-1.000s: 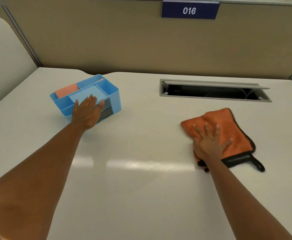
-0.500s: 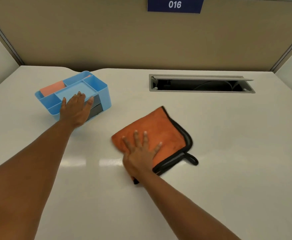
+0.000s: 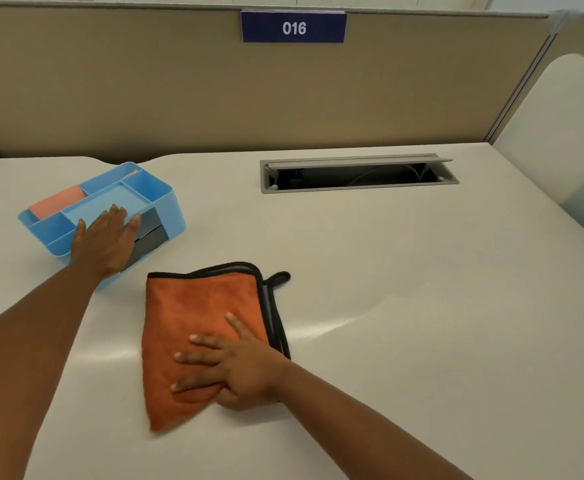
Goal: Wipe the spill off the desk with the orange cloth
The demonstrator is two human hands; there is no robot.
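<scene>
— Cloth position? Orange cloth (image 3: 200,317) lies flat on the white desk (image 3: 404,306), near the front centre, folded, with its long axis running roughly from the person toward the partition. Black-trimmed edge faces away and to the right, hanging loop (image 3: 278,278) sticks out at the far right corner, and one pointed corner aims back at the person, slightly blurred.

— Right hand?

— Right hand (image 3: 235,365) is palm down on the near right part of the cloth, fingers (image 3: 197,356) spread and pointing left across it, pressing rather than pinching. Most of the cloth lies beyond and left of the palm; the trimmed edge passes just under the wrist side.

— Left?

— Left hand (image 3: 105,240) is open and flat, resting on the front of the blue desk organizer (image 3: 159,199), fingers reaching onto its top tray. Organizer sits just left of the cloth's far corner, close, not touching. A salmon-coloured pad (image 3: 58,200) sits in its rear left compartment.

— Anything else?

— Open cable tray (image 3: 356,174) set in the desk behind, blue "016" sign (image 3: 294,27) on the partition. Curved wet-looking sheen (image 3: 370,311) right of the cloth; cannot tell whether it is spill.
</scene>
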